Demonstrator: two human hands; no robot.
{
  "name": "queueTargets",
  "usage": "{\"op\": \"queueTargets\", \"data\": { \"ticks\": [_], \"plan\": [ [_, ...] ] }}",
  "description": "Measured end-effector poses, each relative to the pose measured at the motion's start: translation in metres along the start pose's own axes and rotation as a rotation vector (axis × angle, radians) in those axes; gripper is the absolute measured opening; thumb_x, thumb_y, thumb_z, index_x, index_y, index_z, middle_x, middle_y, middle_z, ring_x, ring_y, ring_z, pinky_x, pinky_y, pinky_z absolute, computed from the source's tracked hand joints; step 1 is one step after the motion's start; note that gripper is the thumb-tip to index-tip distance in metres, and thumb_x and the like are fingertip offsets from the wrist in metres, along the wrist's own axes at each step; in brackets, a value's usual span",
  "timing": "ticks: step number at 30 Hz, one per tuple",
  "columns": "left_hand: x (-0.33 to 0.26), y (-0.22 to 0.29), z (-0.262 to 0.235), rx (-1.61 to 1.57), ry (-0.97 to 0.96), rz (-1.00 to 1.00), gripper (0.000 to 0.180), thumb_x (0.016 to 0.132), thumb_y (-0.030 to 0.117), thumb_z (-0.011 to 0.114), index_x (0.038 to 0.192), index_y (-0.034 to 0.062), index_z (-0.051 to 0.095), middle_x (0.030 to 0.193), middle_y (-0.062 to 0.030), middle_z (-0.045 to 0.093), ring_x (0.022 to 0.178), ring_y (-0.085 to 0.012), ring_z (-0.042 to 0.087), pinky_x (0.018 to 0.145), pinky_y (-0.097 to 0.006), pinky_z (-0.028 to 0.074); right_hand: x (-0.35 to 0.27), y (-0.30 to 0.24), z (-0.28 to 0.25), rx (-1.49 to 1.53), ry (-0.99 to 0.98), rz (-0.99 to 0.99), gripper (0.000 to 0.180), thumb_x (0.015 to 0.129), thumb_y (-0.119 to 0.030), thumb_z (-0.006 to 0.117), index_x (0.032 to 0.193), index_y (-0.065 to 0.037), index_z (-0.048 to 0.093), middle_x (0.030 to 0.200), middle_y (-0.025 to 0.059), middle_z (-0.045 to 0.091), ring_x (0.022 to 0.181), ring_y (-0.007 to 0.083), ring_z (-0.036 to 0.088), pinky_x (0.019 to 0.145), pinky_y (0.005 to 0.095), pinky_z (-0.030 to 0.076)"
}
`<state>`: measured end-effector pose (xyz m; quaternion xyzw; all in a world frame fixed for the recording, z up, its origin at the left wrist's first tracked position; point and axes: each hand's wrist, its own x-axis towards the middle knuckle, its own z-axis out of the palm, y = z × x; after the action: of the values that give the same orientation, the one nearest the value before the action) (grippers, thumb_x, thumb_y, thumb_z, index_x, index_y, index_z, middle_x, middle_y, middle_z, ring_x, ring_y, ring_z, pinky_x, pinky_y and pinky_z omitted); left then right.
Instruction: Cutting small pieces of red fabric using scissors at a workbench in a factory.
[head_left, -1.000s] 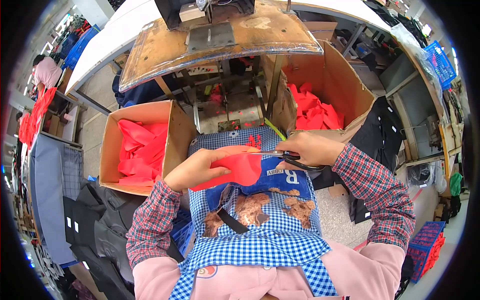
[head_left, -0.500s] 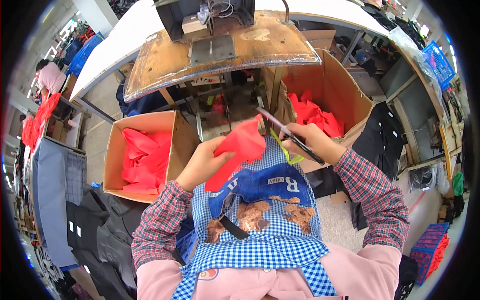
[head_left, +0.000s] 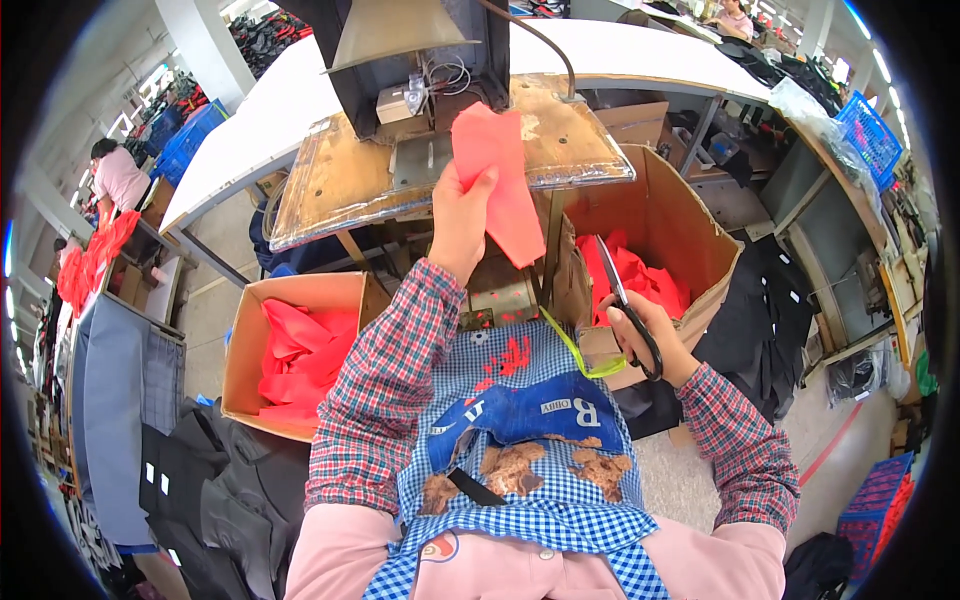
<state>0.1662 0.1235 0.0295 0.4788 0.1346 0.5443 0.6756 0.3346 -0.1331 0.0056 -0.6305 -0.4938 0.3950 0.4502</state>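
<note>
Here, the left hand (head_left: 462, 222) is closed on a flat red cloth piece (head_left: 507, 190), its thumb pressed over the near side, while the right hand (head_left: 648, 335) is curled about the dark handles of a pair of scissors (head_left: 612, 275). The cloth piece extends above and to the right of the left hand; its long axis is steep, one end directed away from the person and slightly leftward, the other slanting down and rightward. The scissors point similarly, tips ahead of the right hand and a little left, apart from the cloth. Beyond the left hand is a worn wooden tabletop (head_left: 320, 190); the cloth overlaps it in view, but contact cannot be determined. Below and between the hands, a blue checked apron (head_left: 525, 415) bears small red scraps (head_left: 512, 355). A yellow-green strip (head_left: 574, 350) hangs just left of the right hand. Left of and below the left hand stands a cardboard box (head_left: 240, 345); beyond the right hand, a second carton (head_left: 690, 215); both contain red pieces (head_left: 305, 350). Farther beyond both hands extends a white table (head_left: 640, 48).
</note>
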Motion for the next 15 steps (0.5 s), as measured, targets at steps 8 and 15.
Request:
{"op": "queueTargets", "data": {
  "ticks": [8, 15],
  "plan": [
    [0.055, -0.014, 0.002, -0.164, 0.176, -0.035, 0.021, 0.096, 0.001, 0.064, 0.117, 0.0044, 0.062, 0.113, -0.0062, 0.069, 0.1, -0.0192, 0.069, 0.087, -0.035, 0.058, -0.001, 0.009, -0.008, -0.001, 0.036, 0.017, 0.028, 0.103, -0.032, 0.06, 0.109, -0.005, 0.061, 0.064, -0.0066, 0.047, 0.054, 0.0018, 0.044, 0.049, 0.0219, 0.036],
    [0.083, -0.023, -0.018, -0.177, 0.224, 0.025, 0.021, 0.096, 0.002, 0.064, 0.117, 0.0048, 0.062, 0.113, -0.0059, 0.069, 0.1, -0.0208, 0.069, 0.087, -0.038, 0.058, 0.002, 0.013, -0.009, -0.001, 0.041, 0.002, 0.028, 0.102, -0.03, 0.063, 0.11, -0.003, 0.062, 0.07, -0.0057, 0.049, 0.061, 0.0023, 0.043, 0.052, 0.0224, 0.036]
  ]
}}
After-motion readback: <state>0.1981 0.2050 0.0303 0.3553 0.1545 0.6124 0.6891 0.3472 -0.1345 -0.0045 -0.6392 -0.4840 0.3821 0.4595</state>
